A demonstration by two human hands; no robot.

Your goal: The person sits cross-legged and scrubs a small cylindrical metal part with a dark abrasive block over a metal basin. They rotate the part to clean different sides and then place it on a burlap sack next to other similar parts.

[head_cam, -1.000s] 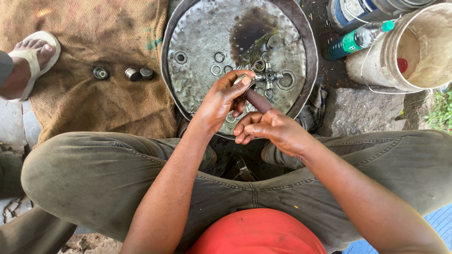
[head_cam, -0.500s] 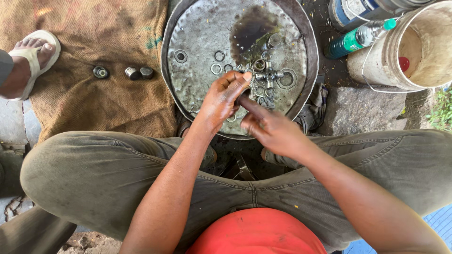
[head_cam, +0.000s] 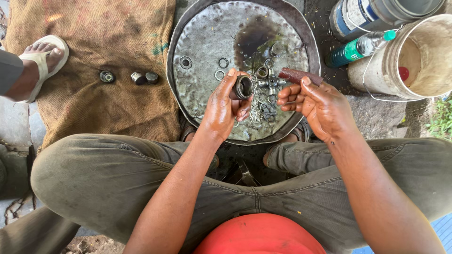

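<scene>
While over round metal tray (head_cam: 197, 101), left grip (head_cam: 225, 104) clamps dark ring (head_cam: 244, 87); right grip (head_cam: 316, 101) clamps reddish roll (head_cam: 297, 75).

Outdoor spot, daylight. Rough stone and dirt ground (head_cam: 376, 117), gritty, dark near top. Brown burlap sack (head_cam: 94, 56) spread flat at left, creased, stained. Pale plastic bucket (head_cam: 423, 56) at right, wire handle hanging. Blue-and-white tin (head_cam: 358, 16) above it, lying on side. Green bottle (head_cam: 358, 49) between tin and bucket. Green weeds (head_cam: 440, 122) at right edge. Bystander's sandalled foot (head_cam: 35, 66) on sack edge.
</scene>
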